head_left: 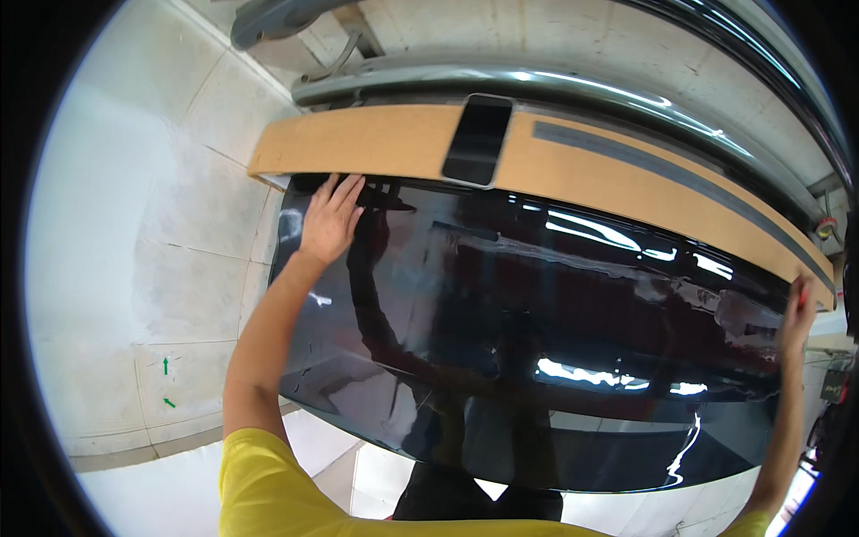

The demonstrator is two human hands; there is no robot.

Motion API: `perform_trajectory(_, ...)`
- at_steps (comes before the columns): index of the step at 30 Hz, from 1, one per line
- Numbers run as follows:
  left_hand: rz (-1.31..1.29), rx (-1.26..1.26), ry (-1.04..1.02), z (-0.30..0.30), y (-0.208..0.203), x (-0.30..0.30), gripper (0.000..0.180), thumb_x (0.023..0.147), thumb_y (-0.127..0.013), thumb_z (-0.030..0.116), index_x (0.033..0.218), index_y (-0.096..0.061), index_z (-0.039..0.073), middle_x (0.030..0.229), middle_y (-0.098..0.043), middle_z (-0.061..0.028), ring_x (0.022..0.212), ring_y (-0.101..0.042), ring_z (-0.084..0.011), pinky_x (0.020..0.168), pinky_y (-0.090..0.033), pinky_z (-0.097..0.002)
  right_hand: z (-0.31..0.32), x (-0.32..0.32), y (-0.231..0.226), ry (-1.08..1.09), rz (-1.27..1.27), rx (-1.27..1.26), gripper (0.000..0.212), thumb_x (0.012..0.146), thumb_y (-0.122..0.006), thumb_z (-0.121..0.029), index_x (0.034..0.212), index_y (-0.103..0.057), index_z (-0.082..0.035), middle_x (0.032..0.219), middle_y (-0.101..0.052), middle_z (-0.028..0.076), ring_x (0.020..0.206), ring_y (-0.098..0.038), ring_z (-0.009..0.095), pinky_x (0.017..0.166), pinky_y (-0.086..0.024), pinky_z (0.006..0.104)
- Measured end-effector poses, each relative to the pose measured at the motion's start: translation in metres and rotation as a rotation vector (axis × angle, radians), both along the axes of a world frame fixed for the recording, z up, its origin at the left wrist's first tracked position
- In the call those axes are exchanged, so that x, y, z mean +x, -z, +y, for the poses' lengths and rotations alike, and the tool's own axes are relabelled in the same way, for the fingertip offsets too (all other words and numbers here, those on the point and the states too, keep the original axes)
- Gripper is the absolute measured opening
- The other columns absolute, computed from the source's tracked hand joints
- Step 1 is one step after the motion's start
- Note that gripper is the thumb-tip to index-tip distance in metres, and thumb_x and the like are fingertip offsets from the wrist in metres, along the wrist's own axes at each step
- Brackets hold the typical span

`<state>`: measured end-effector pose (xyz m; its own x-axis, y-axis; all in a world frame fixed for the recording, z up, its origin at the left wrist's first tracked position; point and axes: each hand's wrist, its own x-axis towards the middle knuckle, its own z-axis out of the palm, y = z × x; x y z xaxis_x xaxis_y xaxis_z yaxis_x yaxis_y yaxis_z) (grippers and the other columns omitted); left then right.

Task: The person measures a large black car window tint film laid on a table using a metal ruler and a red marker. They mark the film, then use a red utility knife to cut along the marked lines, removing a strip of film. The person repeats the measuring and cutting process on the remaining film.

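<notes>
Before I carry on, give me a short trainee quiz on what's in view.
1. True or false: the phone lies on the tan bar.
2. Multiple choice: what colour is the left sleeve? a) red b) yellow c) blue
3. Fill in: the left hand is near the upper ____ corner of the dark glossy panel.

Key: 1 true; 2 b; 3 left.
</notes>
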<state>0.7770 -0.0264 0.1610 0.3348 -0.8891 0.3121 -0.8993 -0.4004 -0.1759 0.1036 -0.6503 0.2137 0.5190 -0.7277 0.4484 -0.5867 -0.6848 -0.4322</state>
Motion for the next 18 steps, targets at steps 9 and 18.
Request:
perform_trajectory(9,0.100,-0.111,0.091,0.054,0.028,0.056,0.052,0.095,-0.074,0.021,0.145,-0.064,0.011,0.160,-0.053,-0.0056,0.149,-0.044,-0.0362,0.120,-0.039,-0.0531,0.355,0.338,0.041,-0.910,0.319,0.168,0.040,0.080,-0.078,-0.003,0.120,-0.073,-0.001,0.096,-0.067,0.017,0.084,-0.069,0.039,0.073,-0.058,0.0467)
perform_trajectory(18,0.235,-0.020,-0.141,0.100,0.066,0.071,0.059,0.107,-0.060,0.040,0.160,-0.049,0.017,0.172,-0.038,-0.0064,0.155,-0.034,-0.0461,0.124,-0.031,-0.0592,0.449,0.550,0.072,-1.010,0.219,-0.205,0.034,0.087,-0.065,0.000,0.120,-0.070,0.004,0.131,-0.069,0.016,0.113,-0.067,0.034,0.094,-0.057,0.0418)
